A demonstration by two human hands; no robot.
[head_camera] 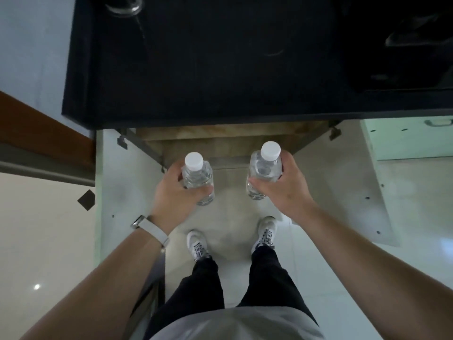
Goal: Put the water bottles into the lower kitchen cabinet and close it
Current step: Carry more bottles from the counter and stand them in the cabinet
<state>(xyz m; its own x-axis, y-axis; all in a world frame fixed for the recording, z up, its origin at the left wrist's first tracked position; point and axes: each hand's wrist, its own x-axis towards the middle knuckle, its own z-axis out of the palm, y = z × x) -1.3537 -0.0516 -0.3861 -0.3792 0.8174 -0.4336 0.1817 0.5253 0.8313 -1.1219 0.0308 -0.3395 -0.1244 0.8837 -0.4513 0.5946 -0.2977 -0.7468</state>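
I look straight down. My left hand [171, 190] grips a clear water bottle [197, 175] with a white cap, held upright. My right hand [284, 185] grips a second clear water bottle [263, 170], also upright with a white cap. Both bottles hang in front of the open lower cabinet [220, 146], whose wooden shelves show below the black countertop [196, 69]. The cabinet's left door [127, 192] and right door [348, 182] stand swung open on either side of me.
My feet in white shoes [198, 244] stand on the pale tiled floor between the two doors. A glass [123, 4] sits at the countertop's far left. A dark sink basin [402, 40] is at the right. A closed pale cabinet door with a handle [438, 122] lies further right.
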